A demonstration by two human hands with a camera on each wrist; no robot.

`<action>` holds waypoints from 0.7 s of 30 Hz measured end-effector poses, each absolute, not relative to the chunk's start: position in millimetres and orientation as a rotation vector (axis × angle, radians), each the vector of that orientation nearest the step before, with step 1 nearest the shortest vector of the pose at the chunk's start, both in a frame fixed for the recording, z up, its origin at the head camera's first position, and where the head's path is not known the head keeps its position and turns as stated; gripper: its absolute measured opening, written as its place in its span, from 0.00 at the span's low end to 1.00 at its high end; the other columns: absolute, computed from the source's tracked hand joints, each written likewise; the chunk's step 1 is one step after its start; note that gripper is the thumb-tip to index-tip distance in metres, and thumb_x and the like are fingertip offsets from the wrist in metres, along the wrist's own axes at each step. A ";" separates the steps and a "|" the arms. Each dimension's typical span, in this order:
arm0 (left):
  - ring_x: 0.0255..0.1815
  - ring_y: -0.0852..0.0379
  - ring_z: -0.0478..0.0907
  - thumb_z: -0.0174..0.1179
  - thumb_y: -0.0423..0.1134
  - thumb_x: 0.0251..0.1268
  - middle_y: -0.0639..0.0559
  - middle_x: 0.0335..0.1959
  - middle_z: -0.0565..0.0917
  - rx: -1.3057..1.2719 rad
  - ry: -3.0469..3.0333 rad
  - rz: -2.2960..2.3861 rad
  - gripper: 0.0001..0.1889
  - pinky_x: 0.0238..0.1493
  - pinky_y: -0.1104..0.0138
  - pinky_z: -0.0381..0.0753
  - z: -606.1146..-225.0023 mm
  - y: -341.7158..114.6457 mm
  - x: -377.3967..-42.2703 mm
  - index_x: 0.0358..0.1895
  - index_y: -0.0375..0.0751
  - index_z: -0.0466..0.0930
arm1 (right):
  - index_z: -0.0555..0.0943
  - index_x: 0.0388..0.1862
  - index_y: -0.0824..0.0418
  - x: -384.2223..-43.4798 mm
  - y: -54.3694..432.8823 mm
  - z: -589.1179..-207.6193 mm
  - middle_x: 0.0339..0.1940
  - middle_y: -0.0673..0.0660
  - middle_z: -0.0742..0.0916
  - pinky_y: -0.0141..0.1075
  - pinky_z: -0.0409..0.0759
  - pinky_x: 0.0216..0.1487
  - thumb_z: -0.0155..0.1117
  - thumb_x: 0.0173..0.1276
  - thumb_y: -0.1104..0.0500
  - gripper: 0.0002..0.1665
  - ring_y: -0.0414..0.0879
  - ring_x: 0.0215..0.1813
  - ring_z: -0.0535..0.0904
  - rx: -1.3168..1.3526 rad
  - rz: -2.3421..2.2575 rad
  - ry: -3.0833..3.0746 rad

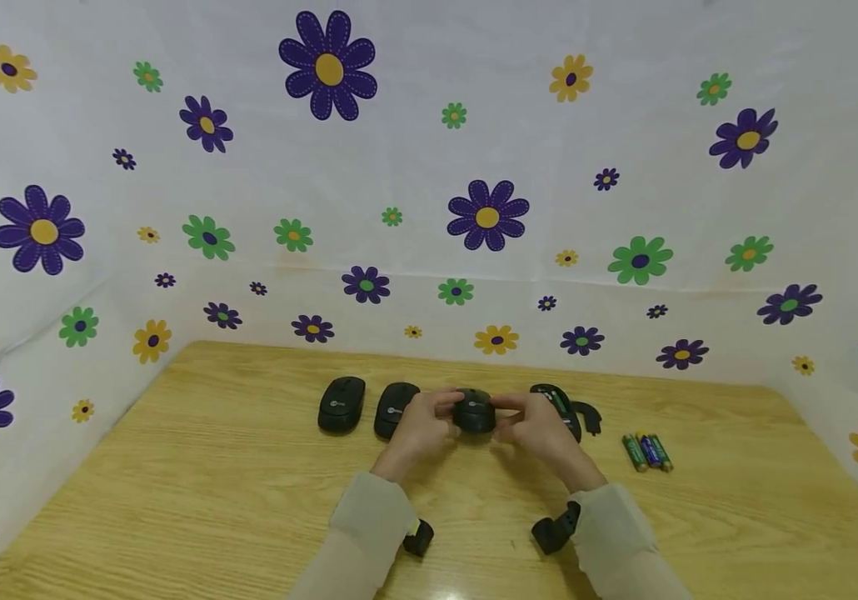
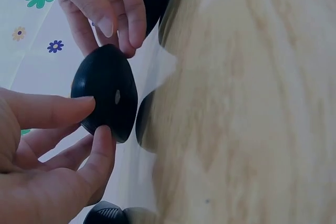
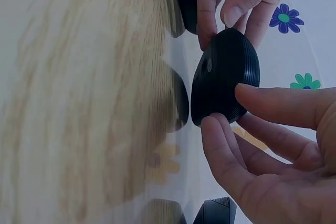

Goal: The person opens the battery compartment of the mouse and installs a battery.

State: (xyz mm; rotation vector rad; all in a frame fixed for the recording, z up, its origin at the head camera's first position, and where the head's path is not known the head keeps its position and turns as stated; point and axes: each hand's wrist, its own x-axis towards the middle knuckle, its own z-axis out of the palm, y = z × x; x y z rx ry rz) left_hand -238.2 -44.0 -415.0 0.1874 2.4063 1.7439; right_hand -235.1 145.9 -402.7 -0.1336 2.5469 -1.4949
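Note:
A black computer mouse [image 1: 474,411] is held between both hands, slightly raised above the table. My left hand [image 1: 423,427] pinches one side of it; in the left wrist view the thumb and fingers [image 2: 100,153] touch the mouse's dark shell [image 2: 107,85]. From the other side my right hand [image 1: 543,429] grips it, with the thumb on the shell [image 3: 223,77] and fingers below in the right wrist view. A second mouse [image 1: 397,403] lies partly hidden beside the left hand. Behind the right hand, a mouse [image 1: 560,403] with its battery bay exposed is partly covered.
Another black mouse [image 1: 341,405] lies farther left on the wooden table [image 1: 197,467]. A curved black cover [image 1: 589,417] lies beside the exposed mouse, and batteries [image 1: 648,451] in green and blue lie to its right. A flower-patterned white sheet [image 1: 414,150] stands behind.

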 end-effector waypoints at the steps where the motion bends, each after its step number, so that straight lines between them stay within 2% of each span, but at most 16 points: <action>1: 0.61 0.39 0.79 0.61 0.14 0.53 0.36 0.69 0.74 0.186 2.400 1.754 0.30 0.47 0.64 0.84 -415.2 -43.7 -237.9 0.64 0.28 0.78 | 0.79 0.62 0.73 -235.0 146.0 -402.5 0.56 0.70 0.84 0.40 0.85 0.42 0.68 0.57 0.77 0.30 0.56 0.49 0.85 -0.132 -1.492 2.557; 4: 0.57 0.40 0.81 0.63 0.13 0.52 0.34 0.66 0.76 0.176 2.393 1.777 0.31 0.51 0.58 0.86 -416.1 -42.9 -237.0 0.64 0.29 0.78 | 0.80 0.61 0.72 -233.7 146.5 -402.3 0.54 0.69 0.84 0.42 0.86 0.43 0.69 0.57 0.77 0.30 0.57 0.49 0.85 -0.148 -1.476 2.590; 7: 0.55 0.40 0.82 0.66 0.15 0.52 0.33 0.64 0.78 0.178 2.412 1.783 0.31 0.53 0.56 0.85 -417.0 -42.5 -235.7 0.63 0.30 0.79 | 0.80 0.61 0.72 -231.8 146.2 -402.1 0.54 0.69 0.85 0.44 0.86 0.44 0.69 0.57 0.77 0.29 0.57 0.48 0.86 -0.161 -1.487 2.608; 12: 0.55 0.41 0.82 0.72 0.27 0.58 0.35 0.64 0.78 0.172 2.447 1.762 0.28 0.55 0.54 0.84 -415.2 -41.8 -234.0 0.64 0.34 0.80 | 0.80 0.63 0.70 -230.5 144.3 -401.2 0.53 0.68 0.86 0.47 0.86 0.47 0.69 0.59 0.74 0.30 0.56 0.47 0.86 -0.165 -1.478 2.674; 17: 0.58 0.41 0.79 0.70 0.38 0.66 0.39 0.65 0.78 0.189 2.468 1.740 0.25 0.56 0.52 0.83 -413.6 -41.3 -232.6 0.65 0.38 0.80 | 0.79 0.64 0.70 -228.7 145.7 -402.2 0.57 0.69 0.84 0.51 0.86 0.49 0.67 0.65 0.72 0.27 0.58 0.48 0.86 -0.202 -1.444 2.747; 21: 0.57 0.43 0.80 0.66 0.44 0.71 0.42 0.65 0.79 0.225 2.471 1.761 0.23 0.55 0.52 0.84 -411.6 -42.1 -231.0 0.66 0.40 0.79 | 0.80 0.63 0.71 -226.9 147.9 -401.5 0.50 0.68 0.87 0.52 0.86 0.48 0.68 0.68 0.70 0.24 0.59 0.47 0.86 -0.273 -1.413 2.801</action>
